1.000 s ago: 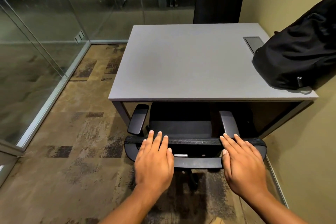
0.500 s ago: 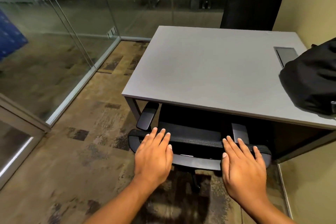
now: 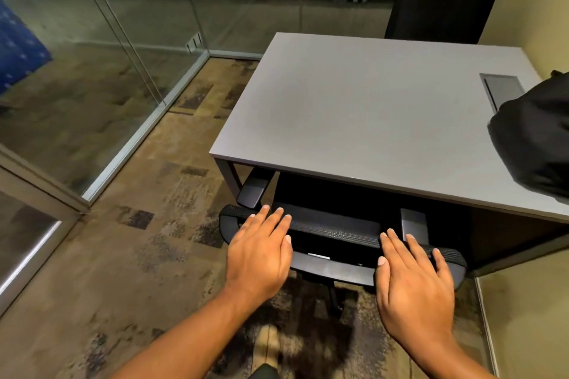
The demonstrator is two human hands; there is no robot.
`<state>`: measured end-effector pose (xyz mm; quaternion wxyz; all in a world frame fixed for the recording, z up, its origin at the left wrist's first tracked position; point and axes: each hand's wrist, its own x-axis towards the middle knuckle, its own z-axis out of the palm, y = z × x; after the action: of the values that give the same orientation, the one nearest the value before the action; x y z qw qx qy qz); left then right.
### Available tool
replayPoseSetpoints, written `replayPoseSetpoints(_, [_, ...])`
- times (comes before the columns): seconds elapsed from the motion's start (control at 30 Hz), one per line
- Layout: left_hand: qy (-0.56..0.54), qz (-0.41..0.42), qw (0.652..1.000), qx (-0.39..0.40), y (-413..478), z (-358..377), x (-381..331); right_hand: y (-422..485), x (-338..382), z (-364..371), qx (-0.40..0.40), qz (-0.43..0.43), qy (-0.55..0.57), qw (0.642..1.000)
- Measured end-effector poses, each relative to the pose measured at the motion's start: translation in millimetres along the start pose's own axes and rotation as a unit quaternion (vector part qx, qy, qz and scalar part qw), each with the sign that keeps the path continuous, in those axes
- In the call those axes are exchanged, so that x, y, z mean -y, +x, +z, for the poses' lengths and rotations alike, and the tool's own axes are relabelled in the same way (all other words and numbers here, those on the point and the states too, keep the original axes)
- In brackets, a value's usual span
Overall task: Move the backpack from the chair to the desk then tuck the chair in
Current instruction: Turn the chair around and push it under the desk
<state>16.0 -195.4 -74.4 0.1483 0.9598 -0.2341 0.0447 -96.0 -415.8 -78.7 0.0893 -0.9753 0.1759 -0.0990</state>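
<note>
A black backpack (image 3: pixel 535 144) lies on the right end of the grey desk (image 3: pixel 354 108), partly cut off by the frame edge. The black office chair (image 3: pixel 335 229) sits under the desk's near edge, with its seat hidden and only its mesh backrest top and both armrests showing. My left hand (image 3: pixel 261 252) lies flat on the left part of the backrest top, fingers extended. My right hand (image 3: pixel 415 280) lies flat on the right part of the backrest top. Neither hand curls around anything.
A second black chair (image 3: pixel 443 6) stands at the desk's far side. Glass walls (image 3: pixel 101 49) enclose the room at left and back, and a beige wall (image 3: pixel 529 317) runs close on the right. A grey cable hatch (image 3: pixel 502 88) sits in the desk top beside the backpack. Patterned carpet (image 3: pixel 138 255) covers the floor.
The view has swung left, so the backpack slid toward the right frame edge. Both hands stay flat on the chair's backrest top; the chair remains under the desk.
</note>
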Motion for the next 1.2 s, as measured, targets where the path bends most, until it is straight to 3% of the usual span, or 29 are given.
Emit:
replayPoseSetpoints(0.57, [-0.034, 0.092, 0.995, 0.003, 29.7, -4.9, 71.6, -5.9, 76.3, 16.2, -0.002, 0.106, -0.04, 0.994])
replayPoseSetpoints(1.2, [-0.04, 0.089, 0.995, 0.013, 64.4, 3.1, 39.2, 30.0, 40.0, 12.0, 0.001, 0.095, -0.047, 0.994])
